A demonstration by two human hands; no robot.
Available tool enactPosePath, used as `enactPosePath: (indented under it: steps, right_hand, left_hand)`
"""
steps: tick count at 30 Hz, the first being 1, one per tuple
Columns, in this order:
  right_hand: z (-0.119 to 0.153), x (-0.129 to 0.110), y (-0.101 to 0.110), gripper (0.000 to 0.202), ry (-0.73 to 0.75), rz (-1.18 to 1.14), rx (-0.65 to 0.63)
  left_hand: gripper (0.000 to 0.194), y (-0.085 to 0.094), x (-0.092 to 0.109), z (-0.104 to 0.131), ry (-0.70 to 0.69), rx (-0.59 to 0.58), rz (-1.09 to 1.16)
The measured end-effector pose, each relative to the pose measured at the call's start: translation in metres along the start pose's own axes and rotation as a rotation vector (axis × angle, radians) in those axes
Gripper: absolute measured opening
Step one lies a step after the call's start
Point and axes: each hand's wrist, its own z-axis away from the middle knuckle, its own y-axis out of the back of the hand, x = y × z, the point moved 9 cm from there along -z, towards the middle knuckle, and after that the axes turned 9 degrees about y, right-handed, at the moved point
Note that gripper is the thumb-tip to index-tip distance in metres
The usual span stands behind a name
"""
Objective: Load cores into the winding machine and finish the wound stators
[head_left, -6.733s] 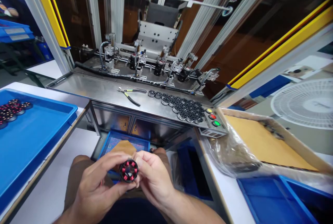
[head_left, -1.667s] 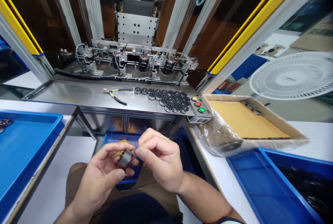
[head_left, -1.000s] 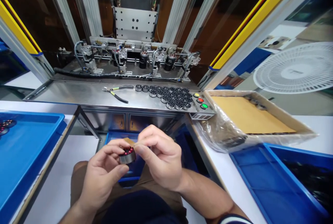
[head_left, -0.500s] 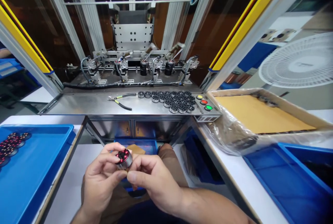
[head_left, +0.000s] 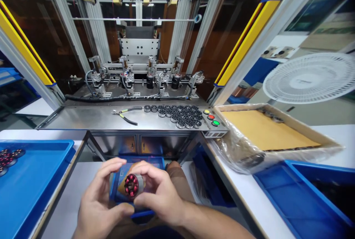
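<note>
A round metal part with red windings (head_left: 132, 186) is held between the thumb and fingers of my right hand (head_left: 163, 192), its wound face turned toward the left. Just left of it, my left hand (head_left: 101, 198) is open, thumb and fingers spread apart around the part's left side without gripping it. Both hands are over my lap, above a blue bin (head_left: 155, 162) with brown material in it.
Pliers (head_left: 126, 116) and several black-and-silver rings (head_left: 180, 115) lie on the metal shelf (head_left: 80, 117) before the machine. Coloured buttons (head_left: 211, 117) sit at its right end. A blue tray (head_left: 30, 176) is left; a plastic-lined box (head_left: 249, 128) and a blue crate (head_left: 288, 202) are right.
My left hand has let go of the part and opened. The right hand now holds it alone, turned sideways. The view has tilted up, and the machine's small arms have swung upright.
</note>
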Motion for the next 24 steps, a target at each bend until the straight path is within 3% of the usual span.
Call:
enactPosePath:
  steps: [3,6,9,17,21,24]
  right_hand:
    - [0.002,-0.04,0.0,0.044,0.438,0.519,-0.084]
    - [0.007,-0.053,-0.007,0.05,0.584,0.689,-0.159]
    - [0.005,-0.059,-0.005,0.052,0.547,0.635,-0.184]
    - [-0.013,-0.076,0.003,0.05,0.41,0.49,-0.162]
    - [-0.021,-0.063,-0.005,0.027,0.251,0.628,-0.205]
    - [-0.024,-0.054,-0.012,0.021,0.144,0.581,-0.282]
  left_hand:
    - [0.051,-0.003,-0.009,0.003,0.111,-0.023,-0.133]
    - [0.044,-0.011,-0.005,0.005,0.108,-0.07,-0.178]
    - [0.037,-0.015,0.007,0.005,0.004,-0.079,-0.298]
    - [0.047,-0.023,0.051,0.016,-0.529,0.072,-0.695]
    - [0.046,-0.029,0.056,0.021,-0.607,0.066,-0.779]
    - [0.05,-0.029,0.052,0.024,-0.592,-0.003,-0.759]
